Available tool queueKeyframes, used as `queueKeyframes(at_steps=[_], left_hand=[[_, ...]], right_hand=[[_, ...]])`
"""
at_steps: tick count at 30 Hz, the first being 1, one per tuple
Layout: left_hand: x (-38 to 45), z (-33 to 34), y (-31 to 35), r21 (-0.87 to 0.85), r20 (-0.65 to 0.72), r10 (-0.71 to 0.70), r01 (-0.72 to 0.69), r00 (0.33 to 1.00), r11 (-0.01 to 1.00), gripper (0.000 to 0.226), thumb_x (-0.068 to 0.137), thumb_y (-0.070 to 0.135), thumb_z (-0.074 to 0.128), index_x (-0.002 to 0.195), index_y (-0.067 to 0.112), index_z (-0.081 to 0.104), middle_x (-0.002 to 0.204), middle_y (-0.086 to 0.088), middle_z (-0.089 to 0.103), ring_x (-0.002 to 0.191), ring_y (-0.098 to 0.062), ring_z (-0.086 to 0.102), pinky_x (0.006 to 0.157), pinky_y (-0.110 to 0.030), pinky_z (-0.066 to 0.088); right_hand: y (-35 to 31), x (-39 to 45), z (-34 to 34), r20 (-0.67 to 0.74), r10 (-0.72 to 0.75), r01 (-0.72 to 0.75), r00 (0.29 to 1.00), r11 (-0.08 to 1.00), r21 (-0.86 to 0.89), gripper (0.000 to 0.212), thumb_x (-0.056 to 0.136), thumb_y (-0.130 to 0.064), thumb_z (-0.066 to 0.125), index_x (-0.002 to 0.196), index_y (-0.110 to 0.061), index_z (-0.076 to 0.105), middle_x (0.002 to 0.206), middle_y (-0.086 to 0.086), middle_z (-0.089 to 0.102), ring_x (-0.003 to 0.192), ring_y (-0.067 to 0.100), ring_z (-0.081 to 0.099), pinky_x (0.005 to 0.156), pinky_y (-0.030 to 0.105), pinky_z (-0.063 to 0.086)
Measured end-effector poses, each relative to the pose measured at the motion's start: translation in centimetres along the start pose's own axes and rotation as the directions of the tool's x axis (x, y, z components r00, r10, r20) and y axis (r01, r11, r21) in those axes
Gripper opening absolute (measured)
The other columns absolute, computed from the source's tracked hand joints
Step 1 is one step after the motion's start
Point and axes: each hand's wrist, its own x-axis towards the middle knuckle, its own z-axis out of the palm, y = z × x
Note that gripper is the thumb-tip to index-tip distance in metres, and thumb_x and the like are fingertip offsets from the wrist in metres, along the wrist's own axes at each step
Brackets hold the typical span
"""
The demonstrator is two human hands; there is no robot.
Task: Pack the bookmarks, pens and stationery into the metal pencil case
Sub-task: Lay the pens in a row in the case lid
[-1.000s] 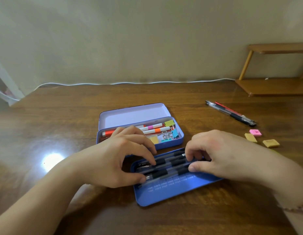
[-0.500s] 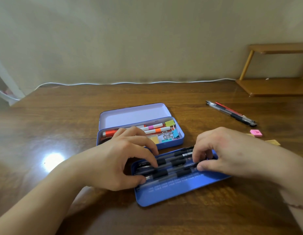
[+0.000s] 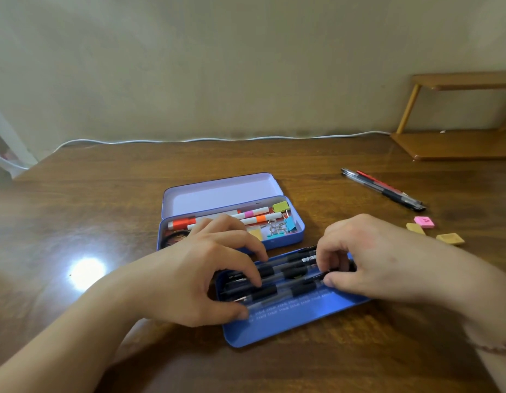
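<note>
Lower centre, a blue tray (image 3: 288, 321) holds a row of black pens (image 3: 286, 275). The left hand (image 3: 195, 282) and the right hand (image 3: 368, 259) curl their fingers onto the row, pinching pens. Just behind sits the open metal pencil case (image 3: 274, 241) — markers (image 3: 234, 217) and binder clips (image 3: 280, 226) inside. At right lie loose pens (image 3: 383, 190) and three erasers (image 3: 434, 231), well apart.
</note>
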Motion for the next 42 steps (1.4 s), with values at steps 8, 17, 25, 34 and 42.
queueKeyframes(at_steps=[8,17,25,34,42], left_hand=[[-0.2,-0.1,-0.2,0.06,-0.05,-0.019,0.022,0.999,0.998,0.035,0.073,0.052,0.074,0.104,0.043,0.061,0.124,0.031,0.049,0.124,-0.002,0.034,0.105,-0.033,0.031],[0.3,0.8,0.5,0.183,-0.105,-0.001,0.021,0.994,0.983,0.051,0.073,0.064,0.067,0.118,0.042,0.056,0.119,0.026,0.053,0.118,-0.005,0.038,0.1,-0.037,0.034],[0.4,1.2,0.4,0.193,-0.106,0.007,0.014,0.994,0.981,0.045,0.076,0.061,0.065,0.117,0.042,0.057,0.12,0.025,0.05,0.115,-0.007,0.041,0.098,-0.036,0.033],[0.4,1.1,0.4,0.208,-0.098,0.005,0.016,0.995,0.978,0.041,0.078,0.061,0.063,0.115,0.042,0.058,0.12,0.024,0.051,0.116,-0.007,0.041,0.098,-0.035,0.032],[0.4,1.1,0.6,0.215,-0.117,0.004,0.021,0.993,0.976,0.042,0.077,0.061,0.065,0.114,0.041,0.059,0.118,0.024,0.052,0.114,-0.007,0.042,0.096,-0.036,0.032]], right_hand=[[-0.3,0.1,0.2,-0.021,-0.019,0.018,1.0,1.0,-0.023,0.008,0.085,-0.043,0.065,0.084,-0.038,0.059,0.087,-0.017,0.057,0.081,0.002,0.057,0.073,0.03,0.056],[0.4,-0.4,-0.9,-0.047,0.028,-0.031,0.999,0.997,-0.068,0.023,0.079,-0.059,0.063,0.091,-0.04,0.06,0.087,-0.02,0.059,0.083,0.001,0.056,0.072,0.027,0.052],[1.3,-0.6,-1.5,0.025,0.174,-0.172,0.985,0.984,-0.044,0.031,0.074,-0.065,0.065,0.098,-0.046,0.064,0.077,-0.009,0.06,0.071,0.007,0.058,0.067,0.033,0.053],[1.4,-0.4,-1.1,0.073,0.144,-0.143,0.987,0.99,-0.016,0.041,0.075,-0.062,0.067,0.112,-0.044,0.063,0.08,-0.009,0.06,0.074,0.008,0.059,0.07,0.034,0.055],[2.4,-0.5,-1.6,0.046,0.192,-0.192,0.98,0.981,0.013,0.032,0.072,-0.06,0.07,0.1,-0.049,0.06,0.075,-0.008,0.06,0.066,0.007,0.056,0.064,0.029,0.05]])
